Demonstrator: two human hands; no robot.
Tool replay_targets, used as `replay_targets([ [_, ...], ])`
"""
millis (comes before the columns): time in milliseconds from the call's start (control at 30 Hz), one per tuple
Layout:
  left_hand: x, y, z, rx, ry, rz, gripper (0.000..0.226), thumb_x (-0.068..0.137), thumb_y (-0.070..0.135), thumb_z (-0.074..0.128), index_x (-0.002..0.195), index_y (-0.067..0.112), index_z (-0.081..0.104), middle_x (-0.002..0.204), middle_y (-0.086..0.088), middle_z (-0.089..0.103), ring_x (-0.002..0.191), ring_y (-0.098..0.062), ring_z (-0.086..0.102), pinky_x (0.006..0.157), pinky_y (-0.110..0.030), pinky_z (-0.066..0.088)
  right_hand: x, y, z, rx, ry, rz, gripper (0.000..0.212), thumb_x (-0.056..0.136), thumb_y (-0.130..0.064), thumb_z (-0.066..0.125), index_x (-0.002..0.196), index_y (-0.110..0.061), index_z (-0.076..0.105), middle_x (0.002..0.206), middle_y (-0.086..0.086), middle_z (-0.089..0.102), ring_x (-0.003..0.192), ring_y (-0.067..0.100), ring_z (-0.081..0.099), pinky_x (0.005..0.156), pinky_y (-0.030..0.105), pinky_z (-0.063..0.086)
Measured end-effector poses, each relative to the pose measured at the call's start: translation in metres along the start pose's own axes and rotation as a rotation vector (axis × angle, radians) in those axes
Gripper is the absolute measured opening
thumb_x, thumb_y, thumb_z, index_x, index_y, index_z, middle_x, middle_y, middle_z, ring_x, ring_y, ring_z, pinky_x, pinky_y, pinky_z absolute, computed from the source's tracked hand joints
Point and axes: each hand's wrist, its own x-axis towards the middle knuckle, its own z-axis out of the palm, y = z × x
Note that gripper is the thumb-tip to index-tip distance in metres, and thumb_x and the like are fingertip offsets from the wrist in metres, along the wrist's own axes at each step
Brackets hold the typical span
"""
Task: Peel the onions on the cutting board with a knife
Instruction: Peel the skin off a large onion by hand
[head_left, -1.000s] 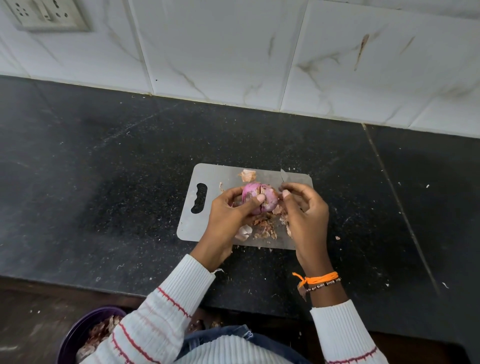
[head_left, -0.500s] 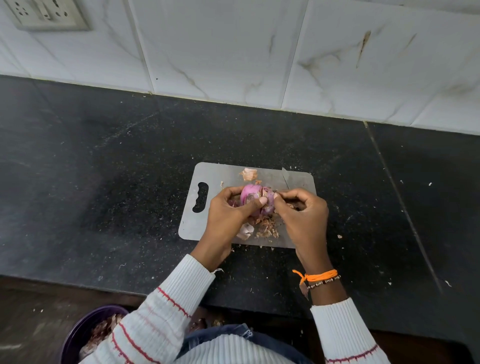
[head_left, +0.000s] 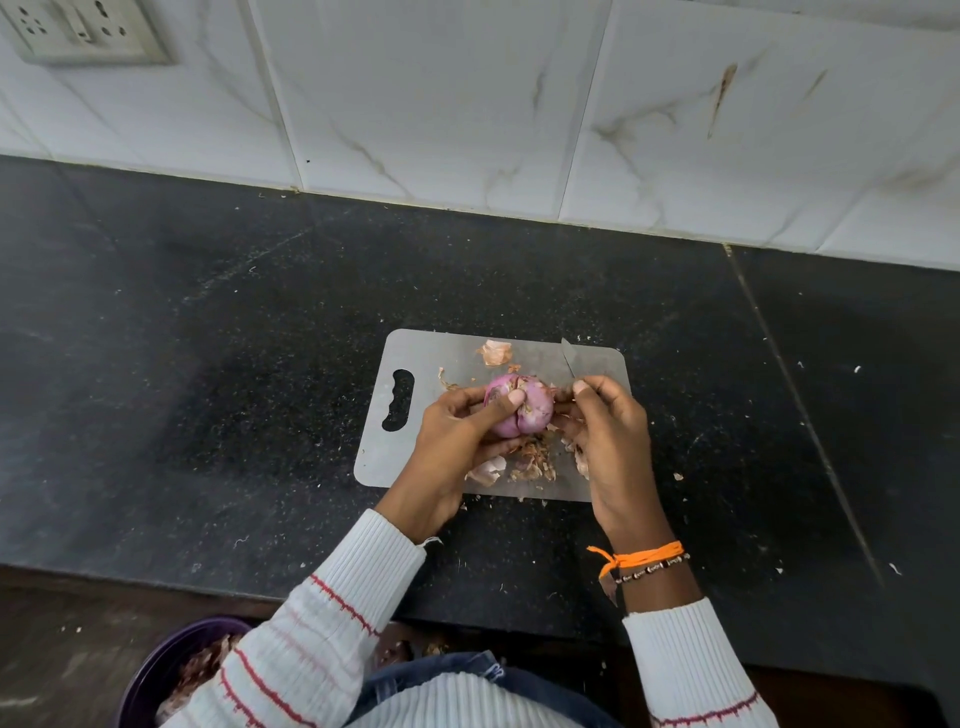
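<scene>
A pink, partly peeled onion (head_left: 524, 405) is held just above the grey cutting board (head_left: 441, 358). My left hand (head_left: 457, 441) grips it from the left, thumb across its top. My right hand (head_left: 608, 431) is curled round a knife (head_left: 569, 357), whose blade tip points up and away past my fingers; its handle is hidden in my fist. The thumb and fingers of that hand touch the onion's right side. Loose dry skins (head_left: 530, 460) lie on the board under the onion, and one piece of peel (head_left: 496, 352) sits near the far edge.
The board lies on a black stone counter (head_left: 208, 364) backed by a white tiled wall (head_left: 467, 104) with a socket (head_left: 83, 31) at top left. A purple bowl of peels (head_left: 171, 675) sits below the counter edge at lower left.
My right hand has shifted slightly right and up from the onion's side, with the knife blade showing further out. My left hand has turned the onion a little.
</scene>
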Motion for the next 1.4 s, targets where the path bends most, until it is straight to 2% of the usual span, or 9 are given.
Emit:
replay_targets([
  [167,-0.001,0.001,0.001,-0.035,-0.003,0.013,0.038,0.083,0.012,0.067,0.117,0.003,0.055,0.101,-0.015,0.067,0.068,-0.014,0.069,0.058,-0.020,0.056,-0.004,-0.002,0.000,-0.142,0.013,-0.093,0.028,0.096,-0.018,0.051,0.068,-0.012,0.053,0.069,0.006,0.052,0.069,0.019,0.047,0.066,0.033,0.040],
  [333,-0.005,0.003,0.004,-0.001,-0.019,0.077,0.037,0.079,0.005,0.069,0.113,0.002,0.056,0.081,-0.004,0.072,0.069,-0.016,0.070,0.055,-0.022,0.055,-0.007,-0.007,0.003,-0.144,-0.127,-0.191,0.015,0.085,-0.006,0.066,0.093,-0.019,0.067,0.096,0.003,0.069,0.087,0.007,0.066,0.071,0.018,0.052],
  [700,-0.006,0.004,0.004,0.150,-0.004,0.188,0.045,0.073,0.001,0.075,0.114,0.004,0.059,0.103,-0.013,0.068,0.085,-0.014,0.070,0.067,-0.025,0.058,-0.001,-0.003,-0.002,-0.434,-0.047,-0.472,0.009,0.082,-0.001,0.067,0.082,-0.010,0.067,0.083,-0.004,0.060,0.080,0.003,0.058,0.070,0.009,0.045],
  [900,-0.004,0.002,0.004,0.097,-0.044,0.146,0.032,0.082,0.006,0.067,0.113,0.006,0.061,0.094,-0.007,0.070,0.072,-0.011,0.068,0.060,-0.020,0.055,0.001,0.002,-0.004,-0.433,0.121,-0.418,0.009,0.092,-0.010,0.056,0.084,-0.013,0.054,0.078,-0.003,0.059,0.072,0.008,0.059,0.063,0.011,0.046],
  [967,-0.004,0.001,0.003,0.073,-0.061,0.114,0.027,0.086,0.013,0.063,0.112,0.004,0.061,0.090,-0.007,0.070,0.071,-0.011,0.068,0.061,-0.020,0.056,0.001,0.004,-0.007,-0.381,0.129,-0.337,0.016,0.096,-0.014,0.049,0.081,-0.012,0.050,0.072,-0.001,0.057,0.066,0.014,0.058,0.061,0.024,0.048],
  [1067,-0.003,0.000,0.004,0.049,-0.078,0.066,0.021,0.092,0.022,0.055,0.098,0.005,0.064,0.077,-0.008,0.070,0.062,-0.011,0.067,0.061,-0.019,0.057,0.000,0.004,-0.012,-0.361,0.050,-0.268,0.025,0.095,-0.014,0.052,0.070,-0.009,0.050,0.064,-0.002,0.049,0.059,0.010,0.045,0.057,0.030,0.039],
  [1167,-0.003,0.000,0.007,0.034,-0.077,0.046,0.027,0.095,0.027,0.050,0.083,0.007,0.062,0.065,-0.007,0.068,0.055,-0.010,0.065,0.057,-0.017,0.056,-0.002,-0.001,-0.015,-0.233,-0.127,-0.209,0.004,0.089,-0.013,0.062,0.090,-0.017,0.062,0.094,-0.001,0.066,0.087,0.012,0.062,0.075,0.027,0.049],
  [1300,-0.005,0.000,0.009,0.046,-0.069,0.019,0.034,0.099,0.029,0.042,0.083,0.007,0.062,0.066,-0.007,0.070,0.055,-0.012,0.066,0.056,-0.019,0.056,-0.006,-0.003,-0.015,-0.103,-0.488,-0.161,0.042,0.079,-0.014,0.069,0.118,-0.022,0.058,0.123,-0.001,0.061,0.116,0.011,0.057,0.085,0.020,0.050],
  [1400,-0.004,-0.001,0.007,0.026,-0.038,-0.028,0.035,0.103,0.021,0.034,0.087,0.003,0.059,0.061,-0.009,0.068,0.051,-0.014,0.065,0.053,-0.022,0.056,-0.009,-0.001,-0.011,-0.139,-0.520,-0.197,0.050,0.076,-0.004,0.072,0.119,-0.024,0.058,0.124,0.001,0.060,0.118,0.012,0.056,0.085,0.019,0.049],
])
